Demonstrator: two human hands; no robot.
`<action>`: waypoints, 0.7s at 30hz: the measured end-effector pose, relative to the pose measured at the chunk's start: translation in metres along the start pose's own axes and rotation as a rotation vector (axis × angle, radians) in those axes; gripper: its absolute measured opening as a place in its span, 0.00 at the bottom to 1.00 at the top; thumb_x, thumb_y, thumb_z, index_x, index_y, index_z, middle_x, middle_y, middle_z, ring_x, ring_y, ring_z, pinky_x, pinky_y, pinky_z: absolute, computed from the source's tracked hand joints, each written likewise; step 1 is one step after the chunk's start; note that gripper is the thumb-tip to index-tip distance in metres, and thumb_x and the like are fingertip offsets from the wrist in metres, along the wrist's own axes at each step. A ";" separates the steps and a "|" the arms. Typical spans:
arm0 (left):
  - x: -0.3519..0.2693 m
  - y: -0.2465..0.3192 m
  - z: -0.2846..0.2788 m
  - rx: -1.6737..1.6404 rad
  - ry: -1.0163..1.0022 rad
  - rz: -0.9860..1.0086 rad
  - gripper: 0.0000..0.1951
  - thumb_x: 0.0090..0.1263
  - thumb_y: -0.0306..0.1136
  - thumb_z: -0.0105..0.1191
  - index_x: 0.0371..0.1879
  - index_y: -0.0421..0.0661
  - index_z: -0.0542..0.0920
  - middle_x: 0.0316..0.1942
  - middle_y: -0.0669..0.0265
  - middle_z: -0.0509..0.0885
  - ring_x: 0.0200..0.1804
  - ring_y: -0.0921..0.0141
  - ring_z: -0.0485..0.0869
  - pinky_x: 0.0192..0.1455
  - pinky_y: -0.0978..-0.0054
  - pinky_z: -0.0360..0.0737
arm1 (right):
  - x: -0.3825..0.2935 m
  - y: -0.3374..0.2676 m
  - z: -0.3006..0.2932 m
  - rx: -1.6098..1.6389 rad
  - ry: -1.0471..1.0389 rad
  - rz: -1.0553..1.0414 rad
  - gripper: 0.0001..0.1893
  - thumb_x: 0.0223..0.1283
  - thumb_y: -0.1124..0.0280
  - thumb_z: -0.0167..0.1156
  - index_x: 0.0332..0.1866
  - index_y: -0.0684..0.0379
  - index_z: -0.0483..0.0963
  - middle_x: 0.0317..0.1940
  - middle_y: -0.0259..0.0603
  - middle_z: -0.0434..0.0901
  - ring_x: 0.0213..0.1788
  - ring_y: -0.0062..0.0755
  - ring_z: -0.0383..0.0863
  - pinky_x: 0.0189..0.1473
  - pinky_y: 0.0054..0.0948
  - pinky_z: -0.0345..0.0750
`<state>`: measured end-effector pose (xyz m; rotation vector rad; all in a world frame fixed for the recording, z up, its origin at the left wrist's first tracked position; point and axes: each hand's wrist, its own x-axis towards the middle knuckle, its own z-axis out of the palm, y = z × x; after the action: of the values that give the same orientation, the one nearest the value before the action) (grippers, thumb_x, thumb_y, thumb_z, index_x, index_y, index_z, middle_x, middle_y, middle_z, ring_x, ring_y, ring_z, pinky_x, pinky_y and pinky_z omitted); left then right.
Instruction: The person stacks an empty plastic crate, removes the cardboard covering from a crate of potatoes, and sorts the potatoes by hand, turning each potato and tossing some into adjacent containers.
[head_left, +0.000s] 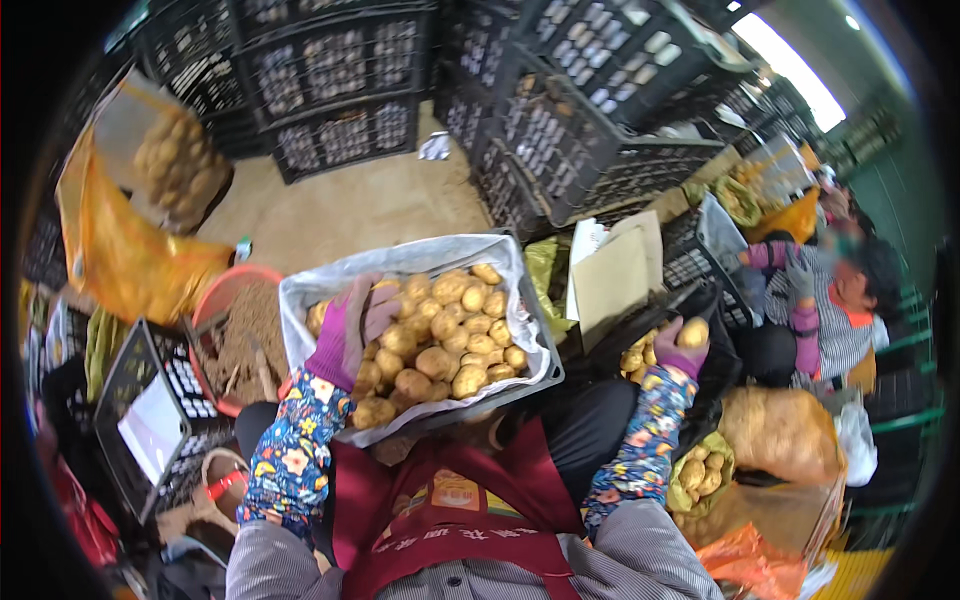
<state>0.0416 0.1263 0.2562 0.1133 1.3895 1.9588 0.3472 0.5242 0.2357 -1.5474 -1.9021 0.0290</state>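
A black plastic crate lined with pale sheeting stands before me, filled with potatoes. My left hand, in a purple glove, is at the left part of these potatoes; its fingertips reach the pile, and whether they grip one is hidden. To the right of the crate, my right hand, gloved too, holds a single potato above a black bag. More potatoes lie in that bag, just left of the hand.
A red basin of soil and an empty-looking crate stand at left. Stacked black crates rise ahead. Cardboard pieces stand beside the lined crate. At right are a co-worker, a green sack of potatoes and a filled mesh bag.
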 end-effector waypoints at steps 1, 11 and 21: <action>-0.001 0.001 -0.001 -0.009 0.005 0.021 0.27 0.73 0.52 0.45 0.59 0.40 0.69 0.51 0.56 0.78 0.49 0.69 0.80 0.50 0.77 0.77 | 0.000 -0.007 0.005 0.000 -0.022 -0.025 0.22 0.64 0.57 0.52 0.55 0.65 0.72 0.42 0.48 0.82 0.42 0.39 0.83 0.41 0.32 0.82; 0.009 -0.005 -0.006 -0.018 0.011 0.005 0.31 0.71 0.54 0.48 0.60 0.38 0.67 0.48 0.60 0.79 0.43 0.72 0.80 0.42 0.78 0.76 | -0.080 -0.144 0.052 0.868 -1.209 -0.347 0.19 0.68 0.62 0.50 0.59 0.59 0.70 0.40 0.40 0.78 0.38 0.29 0.78 0.40 0.24 0.77; 0.000 -0.007 -0.011 -0.066 0.066 -0.066 0.23 0.69 0.53 0.50 0.53 0.48 0.72 0.40 0.71 0.78 0.39 0.79 0.78 0.40 0.80 0.73 | -0.234 -0.193 0.144 0.409 -1.142 -0.620 0.37 0.46 0.61 0.69 0.63 0.57 0.63 0.49 0.53 0.77 0.51 0.51 0.78 0.54 0.40 0.75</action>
<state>0.0401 0.1191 0.2460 -0.0283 1.3521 1.9669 0.1238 0.3183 0.0934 -0.5760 -2.8833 1.1477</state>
